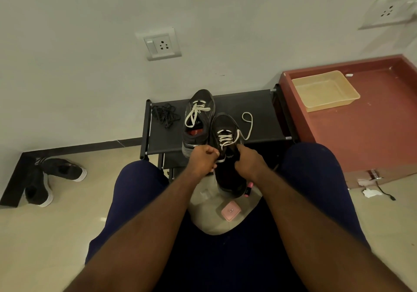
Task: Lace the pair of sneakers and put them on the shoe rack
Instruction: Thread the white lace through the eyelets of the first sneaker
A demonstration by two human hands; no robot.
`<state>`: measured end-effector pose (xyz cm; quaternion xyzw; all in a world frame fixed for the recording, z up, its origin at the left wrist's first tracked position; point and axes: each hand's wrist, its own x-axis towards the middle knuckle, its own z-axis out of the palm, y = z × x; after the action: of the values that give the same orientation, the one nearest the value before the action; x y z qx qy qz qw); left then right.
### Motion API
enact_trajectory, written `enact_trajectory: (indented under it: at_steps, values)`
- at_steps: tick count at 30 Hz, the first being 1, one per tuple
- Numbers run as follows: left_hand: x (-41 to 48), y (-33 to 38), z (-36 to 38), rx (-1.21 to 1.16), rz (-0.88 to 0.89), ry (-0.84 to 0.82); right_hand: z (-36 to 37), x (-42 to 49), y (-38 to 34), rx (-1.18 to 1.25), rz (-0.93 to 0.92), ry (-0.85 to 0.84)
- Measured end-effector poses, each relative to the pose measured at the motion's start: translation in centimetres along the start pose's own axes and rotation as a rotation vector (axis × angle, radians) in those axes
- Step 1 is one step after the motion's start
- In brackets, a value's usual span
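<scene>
- On the black shoe rack point(259, 111) against the wall, the far sneaker point(198, 120) stands toe to the wall, its white lace threaded loosely. A red insole patch shows inside it, with writing too small to read.
- The near sneaker point(225, 138) lies just beside the far one on its right. Its toe is on the rack's top shelf and its heel overhangs the front edge towards the person.
- The white lace point(226, 138) crosses the near sneaker's eyelets, and one loose end curls over the shelf on the right.
- The left hand point(203, 158) reaches forward on a straight arm, its fingers curled into a fist against the left side of the near sneaker's collar, gripping it.
- The right hand point(250, 162) mirrors it, with fingers and thumb clamped on the collar's right side. Whether either hand also pinches a lace end cannot be told.
- A heap of black laces point(164, 114) lies on the shelf's left end.
- On the floor between the knees lies a pink case point(230, 211) with a small dark mark that is unreadable.
- Another dark pair of shoes point(45, 178) lies on the floor at left.
</scene>
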<state>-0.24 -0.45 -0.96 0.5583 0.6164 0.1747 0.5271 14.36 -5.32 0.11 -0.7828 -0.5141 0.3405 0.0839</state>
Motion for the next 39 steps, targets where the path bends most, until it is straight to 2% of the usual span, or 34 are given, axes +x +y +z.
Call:
enact_trajectory:
  at_steps: [7,14,18,22,24,28,32,39]
  values:
    - [0.5,0.9,0.2,-0.104,-0.001,-0.086,-0.1,-0.1,0.0,0.013,0.017,0.003]
    - [1.0,1.4,0.1,-0.168,-0.179,-0.210,0.0,-0.2,0.1,0.018,0.014,-0.005]
    - [1.4,2.3,0.2,-0.124,-0.169,-0.194,0.0,-0.1,0.2,0.022,0.029,-0.008]
    - [1.8,3.7,-0.2,-0.244,-0.127,-0.232,0.1,-0.2,0.2,0.032,0.024,-0.003]
    - [1.8,3.8,-0.3,-0.170,-0.063,-0.198,0.0,-0.2,0.1,0.038,0.016,-0.006]
    - [1.3,2.5,-0.3,-0.099,0.014,-0.001,0.0,-0.2,0.0,0.048,0.014,-0.007]
    - [0.8,1.1,0.0,0.042,0.056,-0.061,0.1,-0.1,0.1,0.050,0.014,-0.003]
    - [0.8,1.6,0.3,0.043,0.063,-0.061,0.0,0.0,0.0,0.031,0.024,-0.005]
